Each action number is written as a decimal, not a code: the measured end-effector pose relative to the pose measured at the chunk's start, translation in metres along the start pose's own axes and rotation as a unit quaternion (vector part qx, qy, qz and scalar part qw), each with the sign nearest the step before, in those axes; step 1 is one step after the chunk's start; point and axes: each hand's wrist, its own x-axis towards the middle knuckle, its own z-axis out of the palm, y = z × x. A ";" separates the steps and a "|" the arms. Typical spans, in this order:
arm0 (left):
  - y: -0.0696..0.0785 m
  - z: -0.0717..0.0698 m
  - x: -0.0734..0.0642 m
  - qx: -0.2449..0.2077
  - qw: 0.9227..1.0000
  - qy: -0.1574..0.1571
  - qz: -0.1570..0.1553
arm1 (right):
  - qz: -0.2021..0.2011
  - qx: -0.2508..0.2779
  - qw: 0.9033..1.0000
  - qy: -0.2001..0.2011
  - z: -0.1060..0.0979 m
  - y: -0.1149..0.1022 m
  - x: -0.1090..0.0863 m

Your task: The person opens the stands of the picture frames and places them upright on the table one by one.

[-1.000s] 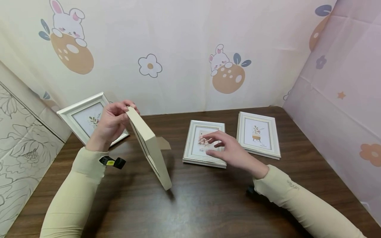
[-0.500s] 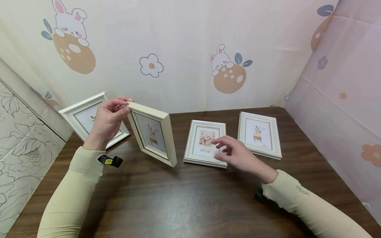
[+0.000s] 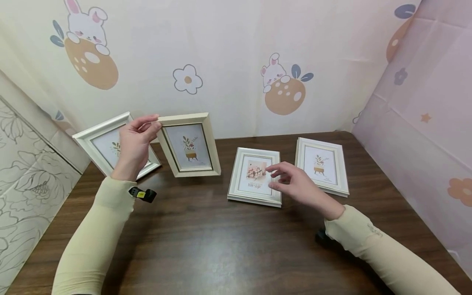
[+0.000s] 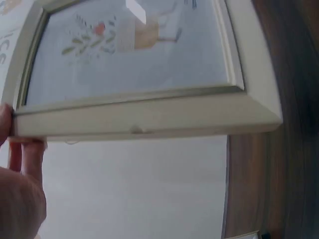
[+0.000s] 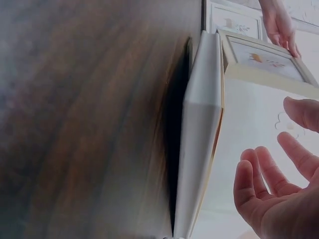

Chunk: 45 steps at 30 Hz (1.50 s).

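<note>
My left hand (image 3: 135, 141) pinches the top left corner of a cream picture frame (image 3: 214, 143), holding it upright with its potted-plant picture facing me. In the left wrist view, the thumb and fingers grip the edge of this cream frame (image 4: 149, 117). Relaxed and slightly bent, my right hand (image 3: 295, 184) hovers over the right side of a white picture frame (image 3: 254, 198) with a flower picture and "free style" lettering. That hand holds nothing; the right wrist view shows its spread fingers (image 5: 269, 179) above the frame's edge (image 5: 199, 114).
Another white picture frame (image 3: 99, 135) stands tilted at the back left, partly hidden by the left hand. To the right, a white frame (image 3: 343, 164) with a plant picture lies on the dark wooden table (image 3: 221, 246). A patterned curtain (image 3: 221, 49) hangs behind.
The cream frame has turned from edge-on, its stand showing behind, to face me and has been raised. My right hand has shifted slightly right over the flower-picture frame.
</note>
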 end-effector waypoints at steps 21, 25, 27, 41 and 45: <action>-0.023 -0.007 0.005 0.228 0.973 0.028 0.001 | 0.026 0.003 1.000 -0.003 -0.004 0.006 0.002; -0.026 -0.010 0.005 0.282 0.959 0.018 0.016 | 0.036 0.000 0.999 -0.011 -0.003 0.009 0.003; -0.026 -0.011 0.005 0.291 0.957 0.013 0.021 | 0.041 -0.006 0.999 -0.014 -0.004 0.009 0.003; -0.018 -0.020 -0.004 0.310 0.949 -0.034 0.044 | 0.044 -0.005 0.999 -0.015 -0.012 0.010 0.009; -0.015 -0.024 -0.008 0.307 0.949 -0.033 0.055 | 0.039 -0.005 0.999 0.000 -0.016 0.009 0.012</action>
